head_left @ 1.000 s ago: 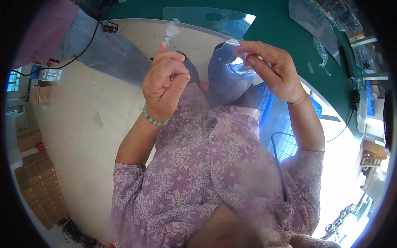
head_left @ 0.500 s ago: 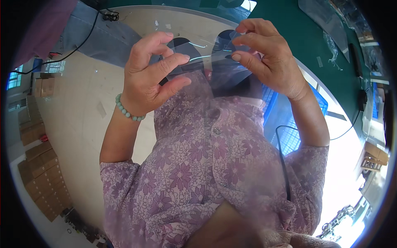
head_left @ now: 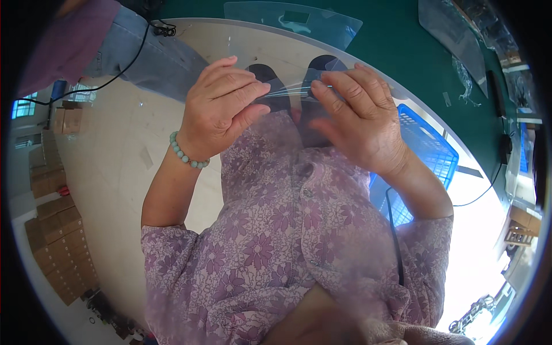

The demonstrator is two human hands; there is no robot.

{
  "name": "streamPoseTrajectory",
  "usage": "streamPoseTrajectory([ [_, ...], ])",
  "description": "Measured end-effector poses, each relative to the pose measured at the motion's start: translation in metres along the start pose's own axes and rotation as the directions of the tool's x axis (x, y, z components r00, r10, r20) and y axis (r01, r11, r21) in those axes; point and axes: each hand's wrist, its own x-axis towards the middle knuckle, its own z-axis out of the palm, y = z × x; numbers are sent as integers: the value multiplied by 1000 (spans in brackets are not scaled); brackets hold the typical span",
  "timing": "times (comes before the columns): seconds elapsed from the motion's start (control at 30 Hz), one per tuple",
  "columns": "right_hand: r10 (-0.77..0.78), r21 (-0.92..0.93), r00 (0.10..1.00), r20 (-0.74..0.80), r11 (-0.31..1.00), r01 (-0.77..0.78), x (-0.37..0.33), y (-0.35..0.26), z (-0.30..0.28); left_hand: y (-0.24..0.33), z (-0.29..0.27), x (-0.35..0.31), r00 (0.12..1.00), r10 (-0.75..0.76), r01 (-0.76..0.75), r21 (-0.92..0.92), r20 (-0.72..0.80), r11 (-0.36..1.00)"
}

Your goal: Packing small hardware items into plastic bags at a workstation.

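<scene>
Clear film, one piece, between my two hands

Left hand [head_left: 221, 109]: thumb and forefinger closed about one edge of the clear film [head_left: 291, 91]; I wear a pale green bead bracelet [head_left: 183, 154] on this wrist. Right hand [head_left: 365, 115]: thumb blurred and standing apart from the fingers, fingertips at the film's other end. The film: transparent, streaked with bright lines, raised in front of my floral blouse [head_left: 259, 250].

Beyond the right wrist: a blue plastic basket [head_left: 445, 150], and the edge of a green work surface [head_left: 397, 49]. On that surface: a clear sheet [head_left: 333, 27] with a rectangular patch; crumpled clear wrap [head_left: 464, 86], farther right.

Beyond the left hand: a co-worker's grey trouser leg [head_left: 146, 60], with a black cable [head_left: 123, 80] hanging across it. Outermost: pale floor [head_left: 109, 190]; stacked brown cartons [head_left: 63, 247] at far left.
</scene>
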Motion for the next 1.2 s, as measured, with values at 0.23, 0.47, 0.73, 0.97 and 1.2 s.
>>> streamPoseTrajectory([
  [0.23,32,58,996,-87,998,-27,6,-4,17,6,-1,3,1000,-18,18,-8,10,1000],
  [0.47,61,186,995,-82,982,-45,9,1,25,-4,-3,0,999,-39,39,-36,14,999],
  [0.73,61,193,995,-74,980,-46,12,-5,33,-5,-5,-6,999,-27,29,-63,24,998],
  [0.97,-11,244,995,-103,969,37,12,-4,33,-1,-8,-10,1000,-2,3,-54,14,999],
  [1.2,-45,343,995,-84,937,71,12,2,33,2,-11,-12,999,30,-29,-32,30,999],
])
